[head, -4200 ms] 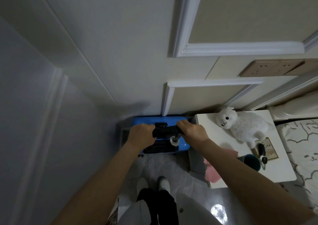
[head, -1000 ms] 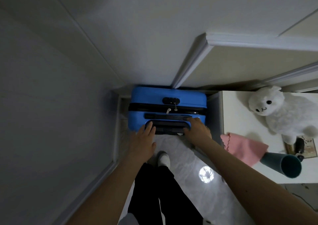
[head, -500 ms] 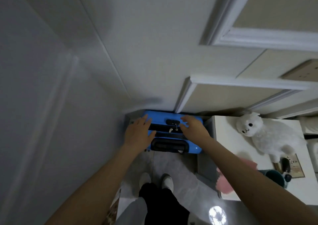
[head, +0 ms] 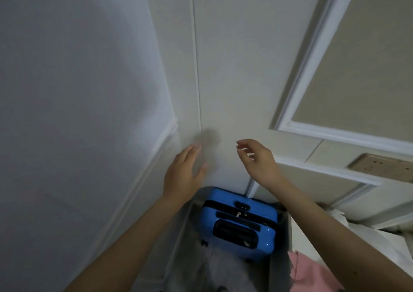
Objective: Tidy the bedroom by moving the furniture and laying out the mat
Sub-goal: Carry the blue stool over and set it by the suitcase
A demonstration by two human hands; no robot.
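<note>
Setting: pale panelled wall (head: 234, 68) with white moulding, seen from above; a corner niche lies at its foot.
Left hand (head: 183, 175): raised before the wall, fingers straight and spread, holding nothing; whether the fingertips touch the wall cannot be told.
Right hand (head: 259, 160): raised beside it, fingers loosely bent and apart, also holding nothing.
Suitcase (head: 239, 222): blue hard-shell case standing upright below both hands, back against the wall, in the gap between the left wall and the bench (head: 380, 242); neither hand touches it.
Handle (head: 234, 231): black recessed grip on the top face, nearest the camera; a zip and a small lock run across the top behind it.
Handling (judgement): the shell looks stiff and glossy, so palms would likely slip on it; weight depends on unseen contents and should be assumed considerable. The handle is the sound place to take hold, fingers curled under it. With walls close on both sides, a straight pull toward the body would suit better than a twist.
Cloth (head: 312, 271): pink, soft, at the near edge of the bench, just right of the suitcase.
Socket plate (head: 384, 166): tan, on the wall at far right.
Mat: not in view.
</note>
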